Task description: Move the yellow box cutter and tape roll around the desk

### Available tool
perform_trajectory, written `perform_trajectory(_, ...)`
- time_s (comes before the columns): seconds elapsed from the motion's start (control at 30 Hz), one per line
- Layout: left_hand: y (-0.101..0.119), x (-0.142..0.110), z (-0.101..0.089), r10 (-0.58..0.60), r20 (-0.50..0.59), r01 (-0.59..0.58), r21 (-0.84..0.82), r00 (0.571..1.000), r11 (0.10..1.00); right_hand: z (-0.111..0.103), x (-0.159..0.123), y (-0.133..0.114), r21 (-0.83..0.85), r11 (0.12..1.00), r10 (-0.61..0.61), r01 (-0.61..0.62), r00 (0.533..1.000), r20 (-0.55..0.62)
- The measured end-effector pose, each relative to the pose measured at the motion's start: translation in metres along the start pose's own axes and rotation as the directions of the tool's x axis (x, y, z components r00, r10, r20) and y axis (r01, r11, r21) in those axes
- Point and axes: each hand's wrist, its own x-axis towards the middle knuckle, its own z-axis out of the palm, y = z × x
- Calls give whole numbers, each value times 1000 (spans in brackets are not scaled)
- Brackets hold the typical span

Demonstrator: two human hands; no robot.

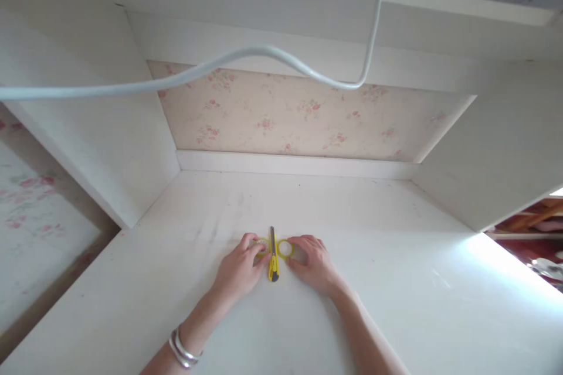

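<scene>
A yellow and dark utility knife (273, 255) lies on the white desktop, its narrow end pointing away from me. On its left is a small ring-shaped roll of tape with a yellow core (263, 245), partly hidden by the fingers of my left hand (241, 263), which are closed around it. A matching roll of tape (285, 248) sits just right of the knife, and my right hand (313, 261) grips its right side with thumb and fingers. Both rolls rest on or just at the desktop, close beside the knife. Silver bangles circle my left wrist.
The white desktop (211, 316) runs back to floral wallpaper (272, 120) between side panels. A white cable (259, 51) hangs across the view above. Overhead is a shelf (334, 17) with plastic-wrapped items. Beyond the desk's right edge lie blurred reddish-brown objects (532, 225).
</scene>
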Motion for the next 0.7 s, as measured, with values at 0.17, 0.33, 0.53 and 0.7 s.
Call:
perform_trajectory(0.17, -6, 1, 2, 4, -4, -4, -6, 1000, 1000, 2, 0, 5, 11, 999, -50, 50, 999, -12)
perform_trajectory(0.33, -8, 2, 2, 34, -21, -35, -17, 999, 999, 5, 2, 9, 4, 999, -42, 42, 999, -19)
perform_trajectory(0.53, -5, 2, 0, 22, 8, -22, 25, 1000, 999, 5, 2, 9, 5, 998, -56, 57, 998, -31)
perform_trajectory(0.7, -4, 1, 1, 4, 14, -4, 32, 1000, 999, 7, 1, 9, 4, 998, -66, 66, 996, -53)
